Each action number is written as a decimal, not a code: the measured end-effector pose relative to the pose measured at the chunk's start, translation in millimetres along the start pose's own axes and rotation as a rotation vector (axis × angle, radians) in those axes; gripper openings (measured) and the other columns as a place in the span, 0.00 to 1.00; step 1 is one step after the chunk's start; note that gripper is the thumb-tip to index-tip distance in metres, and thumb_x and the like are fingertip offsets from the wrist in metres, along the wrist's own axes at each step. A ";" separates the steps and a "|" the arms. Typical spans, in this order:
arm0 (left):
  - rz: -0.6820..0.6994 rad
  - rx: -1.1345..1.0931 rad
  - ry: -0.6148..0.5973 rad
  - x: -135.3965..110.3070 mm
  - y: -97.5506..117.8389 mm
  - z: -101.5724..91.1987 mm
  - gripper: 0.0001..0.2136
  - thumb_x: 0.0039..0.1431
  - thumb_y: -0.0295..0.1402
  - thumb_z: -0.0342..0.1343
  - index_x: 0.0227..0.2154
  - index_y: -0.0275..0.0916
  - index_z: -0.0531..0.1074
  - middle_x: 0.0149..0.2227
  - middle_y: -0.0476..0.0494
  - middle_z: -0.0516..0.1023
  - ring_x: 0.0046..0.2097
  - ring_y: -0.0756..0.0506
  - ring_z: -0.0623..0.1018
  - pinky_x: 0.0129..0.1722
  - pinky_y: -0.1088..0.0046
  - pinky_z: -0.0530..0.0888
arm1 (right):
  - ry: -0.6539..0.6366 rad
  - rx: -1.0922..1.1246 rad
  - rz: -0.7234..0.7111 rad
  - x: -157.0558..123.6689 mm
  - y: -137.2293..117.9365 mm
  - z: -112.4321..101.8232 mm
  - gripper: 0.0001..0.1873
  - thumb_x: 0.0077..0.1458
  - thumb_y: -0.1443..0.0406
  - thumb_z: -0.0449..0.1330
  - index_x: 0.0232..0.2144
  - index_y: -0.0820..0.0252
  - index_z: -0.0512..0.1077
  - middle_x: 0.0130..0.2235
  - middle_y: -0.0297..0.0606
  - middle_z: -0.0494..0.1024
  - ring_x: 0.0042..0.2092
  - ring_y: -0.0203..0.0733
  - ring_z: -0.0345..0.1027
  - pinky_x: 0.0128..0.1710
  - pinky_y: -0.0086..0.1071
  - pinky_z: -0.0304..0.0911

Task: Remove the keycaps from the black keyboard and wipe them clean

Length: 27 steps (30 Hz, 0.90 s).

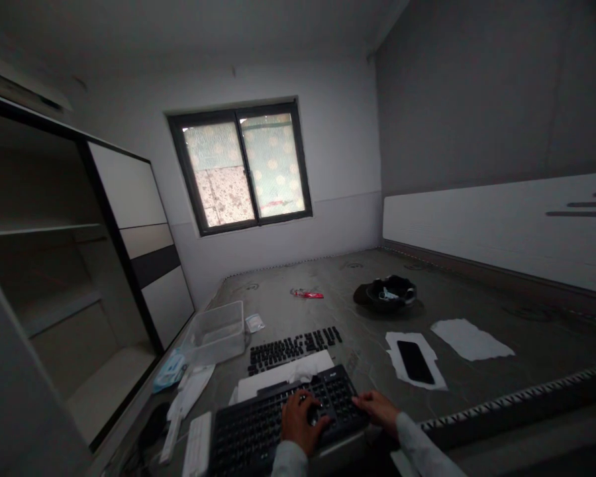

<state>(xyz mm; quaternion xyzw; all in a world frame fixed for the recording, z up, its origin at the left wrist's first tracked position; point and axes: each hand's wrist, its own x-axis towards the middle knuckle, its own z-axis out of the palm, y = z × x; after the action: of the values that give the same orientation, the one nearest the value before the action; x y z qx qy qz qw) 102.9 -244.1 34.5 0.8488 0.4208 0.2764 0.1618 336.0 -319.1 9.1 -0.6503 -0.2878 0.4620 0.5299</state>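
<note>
A black keyboard lies at the near edge of a grey mattress. My left hand rests on its keys with the fingers curled down, pressed on the key area. My right hand grips the keyboard's right end, fingers closed over the edge. Beyond the keyboard, rows of loose black keycaps lie on the mattress, beside a white paper sheet.
A clear plastic box stands left of the keycaps. A black phone lies on white paper; another white sheet lies to its right. A black cap and a red wrapper lie farther back. An open wardrobe stands left.
</note>
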 end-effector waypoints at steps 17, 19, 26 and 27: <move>-0.029 0.033 -0.028 0.1 9.0 -9.1 0.13 0.44 0.37 0.66 0.36 0.48 0.78 0.48 0.47 0.75 0.52 0.39 0.72 0.52 0.59 0.66 | 0.064 -0.034 -0.056 4.6 8.5 1.2 0.21 0.30 0.51 0.70 0.23 0.59 0.70 0.25 0.37 0.77 0.33 0.48 0.74 0.34 0.36 0.66; -0.031 0.033 -0.038 0.0 9.5 -10.3 0.13 0.45 0.38 0.66 0.37 0.48 0.78 0.49 0.46 0.75 0.53 0.38 0.72 0.52 0.58 0.66 | 0.062 -0.040 -0.061 4.1 6.9 1.6 0.20 0.31 0.52 0.70 0.22 0.58 0.70 0.24 0.36 0.76 0.33 0.49 0.74 0.34 0.37 0.67; -0.021 0.026 -0.038 -0.4 8.0 -9.6 0.13 0.44 0.38 0.66 0.37 0.48 0.78 0.48 0.46 0.75 0.52 0.38 0.72 0.52 0.59 0.66 | 0.056 -0.043 -0.103 4.2 7.3 0.0 0.22 0.29 0.51 0.70 0.23 0.59 0.71 0.28 0.39 0.78 0.37 0.50 0.74 0.40 0.39 0.66; -0.019 0.028 -0.034 -0.2 7.5 -8.7 0.13 0.44 0.37 0.66 0.36 0.48 0.78 0.48 0.46 0.75 0.52 0.38 0.72 0.52 0.59 0.66 | 0.057 -0.046 -0.108 4.9 8.3 -0.2 0.22 0.29 0.51 0.70 0.23 0.59 0.71 0.28 0.39 0.78 0.37 0.51 0.74 0.41 0.39 0.66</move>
<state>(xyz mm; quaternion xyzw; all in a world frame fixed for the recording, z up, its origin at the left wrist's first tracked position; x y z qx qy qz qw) 102.2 -248.4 45.1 0.8514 0.4300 0.2546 0.1594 337.2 -317.1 -0.3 -0.6586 -0.3177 0.4075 0.5470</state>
